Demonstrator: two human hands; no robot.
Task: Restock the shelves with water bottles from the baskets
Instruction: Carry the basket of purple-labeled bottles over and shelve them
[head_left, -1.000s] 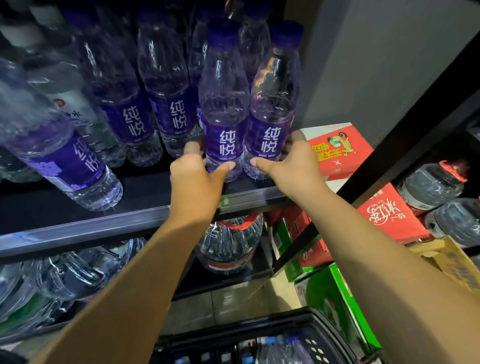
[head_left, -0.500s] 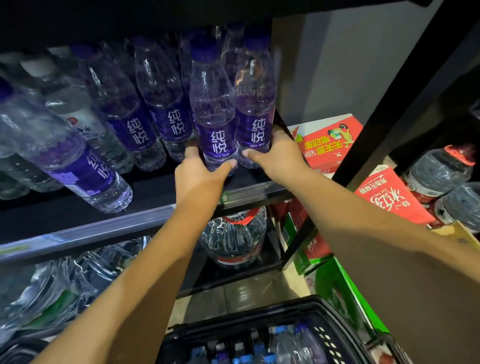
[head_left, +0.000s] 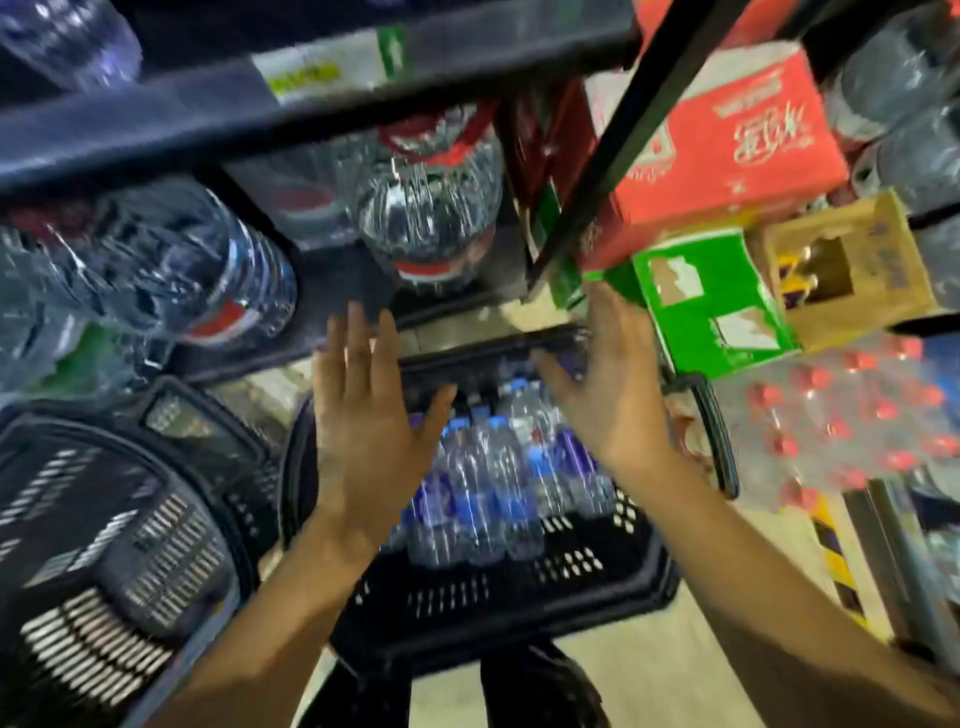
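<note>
Both hands, left hand (head_left: 363, 431) and right hand (head_left: 615, 395), left the shelf, now spread above the basket (head_left: 493, 608).

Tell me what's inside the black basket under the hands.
Small water bottles with blue caps and purple labels, in the black basket. The left hand and right hand hide some.

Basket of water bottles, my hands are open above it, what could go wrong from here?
The bottles sit packed closely in the basket, so pulling one may topple its neighbours. The left hand and right hand are both open; a smooth bottle could slip from a one-handed grab. The shelf edge hangs overhead, so a bottle lifted straight up might knock it.
</note>
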